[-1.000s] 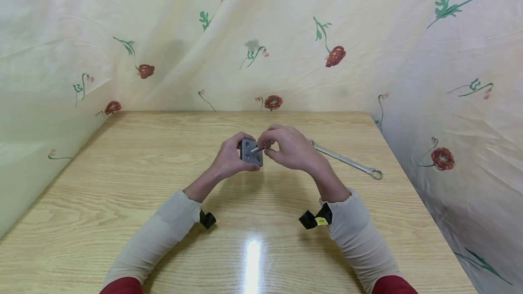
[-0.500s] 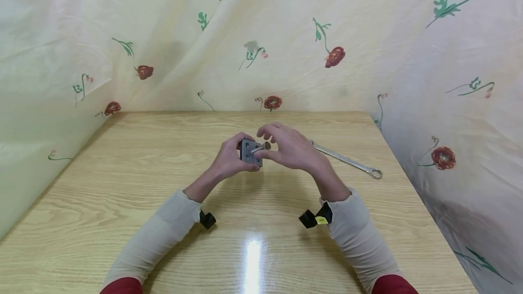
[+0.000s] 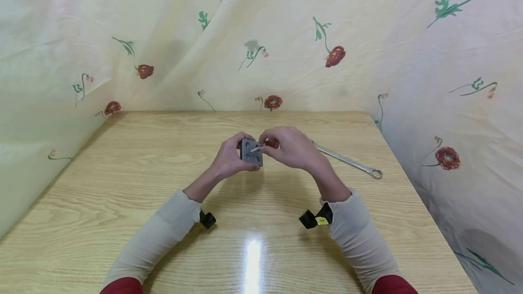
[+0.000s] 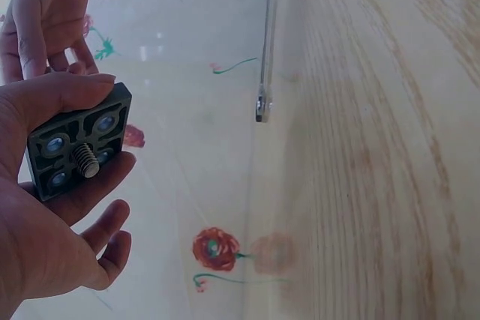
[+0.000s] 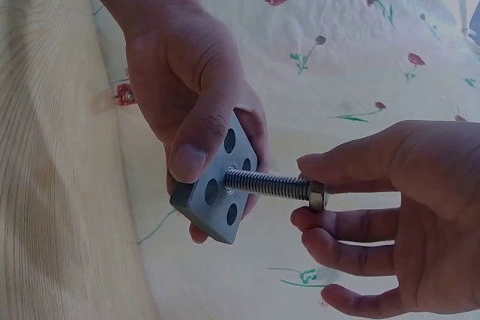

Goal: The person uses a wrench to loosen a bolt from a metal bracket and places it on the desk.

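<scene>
A square grey plate (image 3: 250,152) with a hole near each corner is held up over the table by my left hand (image 3: 229,155), thumb and fingers gripping its edges. Through the plate's centre runs a threaded bolt (image 5: 270,183); its tip pokes out of the dark ribbed back of the plate in the left wrist view. My right hand (image 5: 420,207) pinches the bolt's head (image 5: 319,195) between thumb and fingers. A good length of thread shows between the head and the plate.
A combination wrench (image 3: 347,160) lies on the wooden table (image 3: 163,135) to the right of my right hand. Floral cloth (image 3: 286,35) hangs behind the table and along both sides.
My right fingers opened off the bolt's head half a second ago and now pinch it again. My left hand and the plate have stayed in place.
</scene>
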